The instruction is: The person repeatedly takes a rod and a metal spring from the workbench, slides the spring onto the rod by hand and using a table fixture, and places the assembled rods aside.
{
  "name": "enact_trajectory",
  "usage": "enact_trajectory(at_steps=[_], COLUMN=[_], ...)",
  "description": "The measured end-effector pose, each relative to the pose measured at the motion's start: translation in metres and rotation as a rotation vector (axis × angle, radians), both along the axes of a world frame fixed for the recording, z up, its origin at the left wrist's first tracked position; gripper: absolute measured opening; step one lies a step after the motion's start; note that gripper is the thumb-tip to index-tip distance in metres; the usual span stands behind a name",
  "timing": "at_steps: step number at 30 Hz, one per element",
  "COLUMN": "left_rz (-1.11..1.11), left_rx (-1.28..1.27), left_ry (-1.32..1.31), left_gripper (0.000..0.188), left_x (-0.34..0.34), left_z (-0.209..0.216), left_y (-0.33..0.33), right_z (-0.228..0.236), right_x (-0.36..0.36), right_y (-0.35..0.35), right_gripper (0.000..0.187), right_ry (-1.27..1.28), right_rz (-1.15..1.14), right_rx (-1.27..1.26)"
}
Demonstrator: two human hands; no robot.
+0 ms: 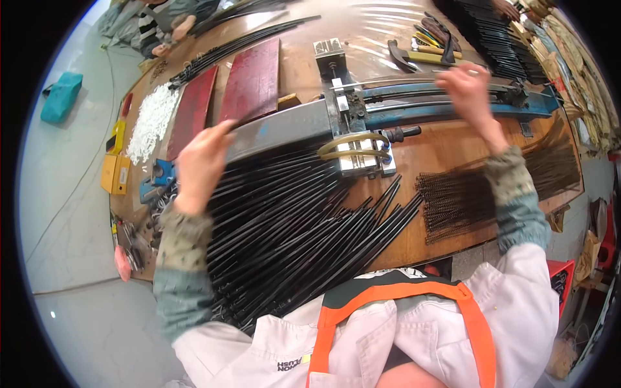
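Note:
My left hand [202, 165] is raised over the left part of the bench machine [336, 107], its fingers closed on a dark thin rod [255, 113] that is blurred by motion. On the right, my right hand [467, 90] hovers above the blue rail [446, 113] with its fingers pinched. A thin wire-like rod [394, 80] runs from the machine's middle toward these fingertips. Silver blocks with a looped yellowish hose [352, 147] sit at the machine's front. Below my left hand spreads a large pile of black rods [278, 226].
A bundle of thin springs [459, 200] lies front right. Red boards [252, 77], small white pieces [152, 123] and a yellow box [115, 174] are at left. Behind the rail rests a hammer [420, 57]. More black rods [488, 39] lie far right. Another person's hand [184, 27] shows far left.

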State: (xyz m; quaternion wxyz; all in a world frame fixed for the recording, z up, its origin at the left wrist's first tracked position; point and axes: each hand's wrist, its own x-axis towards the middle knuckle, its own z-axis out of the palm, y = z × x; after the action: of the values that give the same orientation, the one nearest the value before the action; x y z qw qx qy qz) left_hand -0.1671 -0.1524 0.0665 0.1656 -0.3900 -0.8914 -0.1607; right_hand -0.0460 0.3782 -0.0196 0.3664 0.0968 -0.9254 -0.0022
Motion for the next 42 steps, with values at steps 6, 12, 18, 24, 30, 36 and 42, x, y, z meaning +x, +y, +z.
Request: enact_trajectory(at_steps=[6, 12, 18, 24, 30, 36, 42], left_rz=[-0.211, -0.188, -0.241, -0.132, -0.187, -0.135, -0.119], left_rx=[-0.015, -0.023, 0.148, 0.240, 0.262, 0.010, -0.046], left_ry=[0.031, -0.134, -0.129, -0.218, -0.259, -0.145, -0.095], left_gripper=[0.015, 0.028, 0.021, 0.025, 0.026, 0.019, 0.025], left_x=[-0.015, -0.015, -0.014, -0.015, -0.021, -0.014, -0.010], left_z=[-0.038, -0.057, -0.055, -0.063, -0.061, -0.066, -0.060], left_y=[0.134, 0.132, 0.126, 0.116, 0.141, 0.123, 0.153], right_z=[0.007, -0.013, -0.021, -0.017, 0.008, 0.003, -0.009], right_x=[0.047, 0.047, 0.041, 0.033, 0.066, 0.046, 0.083], right_y=[0.084, 0.093, 0.093, 0.077, 0.070, -0.048, -0.072], right_gripper=[0.011, 0.006, 0.007, 0.006, 0.010, 0.036, 0.043], right_ry=[-0.051, 0.019, 0.029, 0.035, -0.020, 0.020, -0.081], right_rz=[-0.167, -0.012, 0.005, -0.003, -0.137, 0.111, 0.139], right_rx=[0.036, 0.013, -0.065, -0.115, -0.131, -0.170, -0.254])
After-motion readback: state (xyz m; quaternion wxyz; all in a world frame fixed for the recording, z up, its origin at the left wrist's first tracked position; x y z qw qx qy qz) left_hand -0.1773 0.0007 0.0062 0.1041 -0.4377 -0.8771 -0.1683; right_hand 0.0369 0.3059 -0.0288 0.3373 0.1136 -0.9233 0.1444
